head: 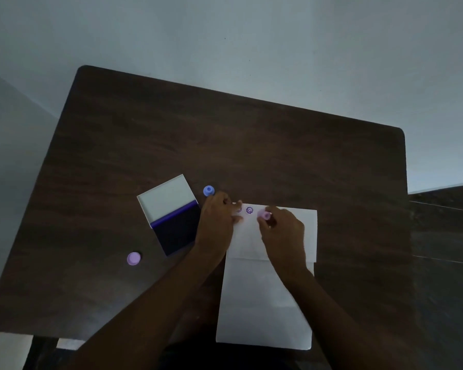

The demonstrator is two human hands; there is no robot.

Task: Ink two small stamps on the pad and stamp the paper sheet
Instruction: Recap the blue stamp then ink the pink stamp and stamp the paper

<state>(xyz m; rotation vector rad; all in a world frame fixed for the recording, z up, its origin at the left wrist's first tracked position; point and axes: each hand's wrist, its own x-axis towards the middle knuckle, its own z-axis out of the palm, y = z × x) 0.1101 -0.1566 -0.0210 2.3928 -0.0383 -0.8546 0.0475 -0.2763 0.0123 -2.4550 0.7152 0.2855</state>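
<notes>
A white paper sheet (pixel 265 303) lies on the dark wooden table (pixel 225 145). Near its top edge are two purple stamp marks; one (pixel 249 210) shows fully, the other is partly under my left fingers. My right hand (pixel 284 233) grips a small pink stamp (pixel 265 215) and presses it on the paper right of the marks. My left hand (pixel 218 220) rests flat on the paper's top left corner. An open ink pad (pixel 177 233) with a white lid lies to the left. A blue stamp (pixel 208 190) stands just beyond my left hand.
A round pink cap (pixel 133 258) lies on the table left of the ink pad. The table's far edge meets a pale wall. A darker surface (pixel 444 236) lies off the table's right edge.
</notes>
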